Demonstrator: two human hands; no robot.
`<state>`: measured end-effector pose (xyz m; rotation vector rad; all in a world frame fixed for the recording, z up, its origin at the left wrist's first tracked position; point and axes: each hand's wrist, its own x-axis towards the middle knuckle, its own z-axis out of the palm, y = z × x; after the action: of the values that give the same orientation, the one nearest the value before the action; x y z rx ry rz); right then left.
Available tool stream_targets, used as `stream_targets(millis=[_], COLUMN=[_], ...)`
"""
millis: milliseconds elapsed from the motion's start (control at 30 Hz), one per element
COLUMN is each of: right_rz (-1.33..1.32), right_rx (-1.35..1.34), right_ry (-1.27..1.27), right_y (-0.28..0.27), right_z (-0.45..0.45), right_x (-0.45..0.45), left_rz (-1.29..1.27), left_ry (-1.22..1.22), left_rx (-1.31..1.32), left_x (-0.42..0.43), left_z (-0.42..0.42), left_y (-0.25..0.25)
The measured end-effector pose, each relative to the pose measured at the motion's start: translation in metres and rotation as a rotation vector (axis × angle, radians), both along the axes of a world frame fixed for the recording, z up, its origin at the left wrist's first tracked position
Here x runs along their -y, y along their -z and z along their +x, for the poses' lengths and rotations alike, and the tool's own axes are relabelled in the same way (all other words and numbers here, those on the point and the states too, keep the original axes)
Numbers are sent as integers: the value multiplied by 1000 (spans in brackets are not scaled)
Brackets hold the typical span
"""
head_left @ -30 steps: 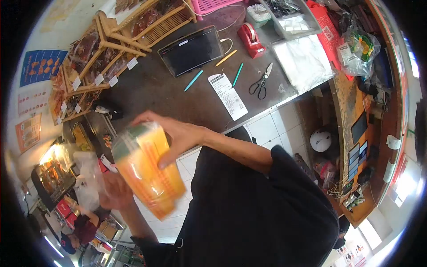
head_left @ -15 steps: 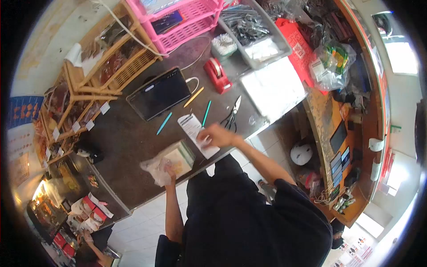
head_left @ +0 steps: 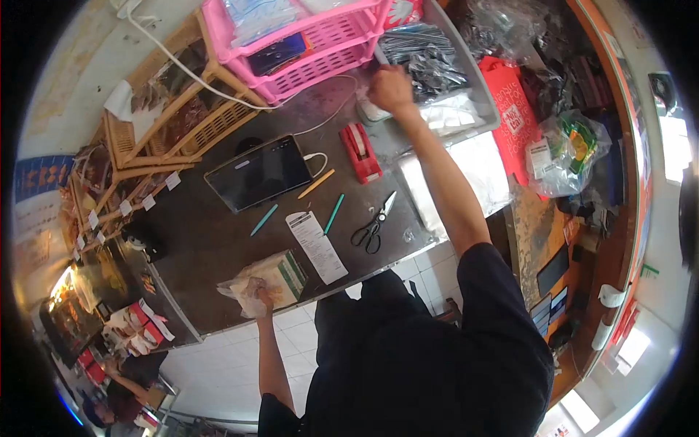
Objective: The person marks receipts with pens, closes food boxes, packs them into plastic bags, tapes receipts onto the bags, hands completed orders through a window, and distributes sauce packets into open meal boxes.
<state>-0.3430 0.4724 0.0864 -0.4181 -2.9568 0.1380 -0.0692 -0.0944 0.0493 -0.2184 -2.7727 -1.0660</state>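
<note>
At the table's front edge, my left hand (head_left: 260, 297) is closed on the gathered top of a clear plastic bag (head_left: 237, 288). Inside the bag is a pale package with a green-striped end (head_left: 291, 274). My right hand (head_left: 392, 90) is over the white container (head_left: 370, 111), beside the grey bin (head_left: 489, 102); its fingers are bent down and partly hidden, so I cannot see what they hold. Black-wrapped utensils (head_left: 433, 65) fill much of that bin. A printed receipt (head_left: 317, 247) lies flat right of the bag.
Scissors (head_left: 375, 224), a red tape dispenser (head_left: 361, 154), a tablet (head_left: 258, 173) on a cable and several pens lie on the dark table (head_left: 211, 247). Behind stands a pink rack (head_left: 291, 76). White plastic sheets (head_left: 466, 175) sit at the right. A person (head_left: 124, 379) is at lower left.
My right hand has left the receipt and reached up to the white container and grey bin. The receipt now lies uncovered. My left hand still grips the bag.
</note>
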Motion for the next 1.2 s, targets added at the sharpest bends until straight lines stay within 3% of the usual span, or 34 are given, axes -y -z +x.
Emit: stream_targets(millis=[100, 200, 300, 400, 500, 567, 667, 733, 767, 867, 933, 1000, 1033, 1100, 1133, 1167, 1200], right_rz=[-165, -226, -209, -423, -546, -534, -372, -183, -87, -202, -281, -235, -219, -412, -671, -780, -791], right_rx=[-1, -24, -34, 2, 123, 134, 34, -206, -325, -382, -141, -62, -35, -83, 84, 310, 489], right_ry=[-38, -51, -62, 15, 90, 54, 128, 1, -63, -97, 80, 186, 116, -315, -422, -592, -687], right_y=[-46, -45, -51, -70, -51, -50, -58, -82, -99, -136, -137, -129, -138, -146, -162, -150, -165], right_z=[25, 31, 34, 36, 29, 27, 30, 41, 49, 66, 70, 67, 71, 83, 94, 98, 107], right_x=[-11, -29, -38, -43, -52, -52, -50, -48, -42, -16, -5, -4, 11, 65, 118, 154, 207], left_rz=[200, 99, 291, 87, 657, 736, 692, 681, 678, 631, 525, 430, 444, 485, 516, 376, 431], left_ry=[-113, -19, 76, 38, 68, 61, 34, -11, -52, -118, -65, -78, -95, -99, -85, 36, 81], left_rx=[142, 305, 105, 129, 284, 281, 252, 258, 281, 425, 638, 545, 565, 627, 665, 543, 550], left_x=[13, 15, 50, 34, 32, 33, 37, 35, 29, 2, 1, 3, 1, 1, 3, 8, 13], left_z=[12, 6, 18, 12, 11, 13, 15, 13, 12, -11, -18, -22, -26, -25, -26, -29, -29], left_y=[28, 8, 63, 43, 38, 43, 51, 49, 40, -27, -51, -37, -37, -41, -41, -20, -14])
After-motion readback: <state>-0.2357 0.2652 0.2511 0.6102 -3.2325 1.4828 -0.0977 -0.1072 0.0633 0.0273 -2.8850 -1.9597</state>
